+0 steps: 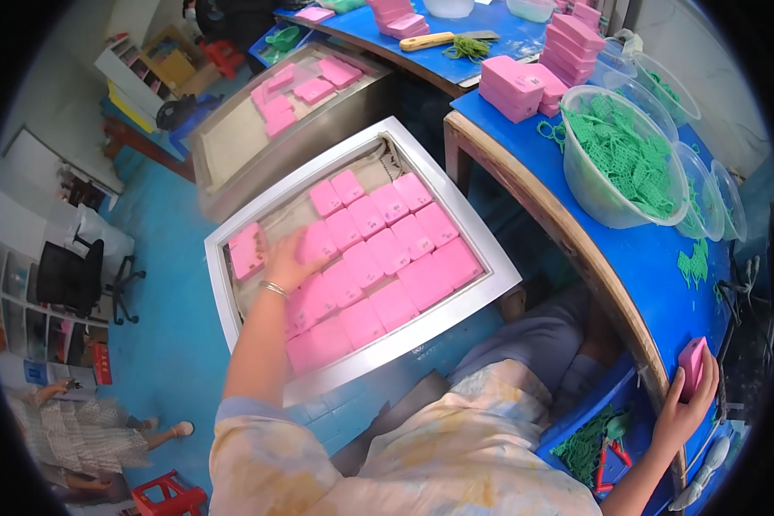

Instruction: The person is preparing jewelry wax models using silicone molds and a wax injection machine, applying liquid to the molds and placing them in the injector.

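Note:
In the white-framed tray lie rows of pink blocks, most of them edge to edge. My left hand is over the tray's left part, fingers apart, touching the pink blocks there; one pink block lies apart from the rows beside its fingers. Far to the right, my right hand grips a pink block at the edge of the blue-topped table. That block stands tilted between thumb and fingers.
A clear tub of green mesh pieces stands on the table beside stacked pink blocks. Behind the tray, a second tray holds more blocks. Below the table, a blue bin contains red-handled pliers. Another person is at the left.

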A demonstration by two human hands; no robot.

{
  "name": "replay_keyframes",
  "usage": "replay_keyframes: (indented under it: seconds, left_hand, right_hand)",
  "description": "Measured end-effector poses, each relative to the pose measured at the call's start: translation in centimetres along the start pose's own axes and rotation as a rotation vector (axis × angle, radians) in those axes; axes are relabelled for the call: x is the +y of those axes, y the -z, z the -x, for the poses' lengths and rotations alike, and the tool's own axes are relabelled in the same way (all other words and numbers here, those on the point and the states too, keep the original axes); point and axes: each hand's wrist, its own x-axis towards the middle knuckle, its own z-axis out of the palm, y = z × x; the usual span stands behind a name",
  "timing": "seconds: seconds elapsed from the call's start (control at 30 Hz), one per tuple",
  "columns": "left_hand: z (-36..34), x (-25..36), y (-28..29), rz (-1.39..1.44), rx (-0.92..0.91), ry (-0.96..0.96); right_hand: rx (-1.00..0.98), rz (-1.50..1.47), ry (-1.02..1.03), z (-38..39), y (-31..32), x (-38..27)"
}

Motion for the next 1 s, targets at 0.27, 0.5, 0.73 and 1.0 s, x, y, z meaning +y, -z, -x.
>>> replay_keyframes:
  seconds: [0.27, 0.5, 0.73, 1.0]
  left_hand:
    - [4.3, -3.7, 1.1, 0.177, 0.020, 0.048]
    - [6.7, -2.1, 1.3, 0.316, 0.132, 0.394]
    - [5.9, -4.3, 0.1, 0.503, 0.252, 0.361]
    - [5.1, -7.7, 2.0, 0.346, 0.235, 0.370]
  right_hand:
    - [0.007, 0.007, 0.008, 0.0, 0.0, 0.1]
    - [0.024, 0.000, 0.039, 0.0, 0.0, 0.0]
    - [0.033, -0.011, 0.025, 0.0, -0.2, -0.2]
    - [0.042, 0.028, 0.024, 0.0, -0.2, 0.0]
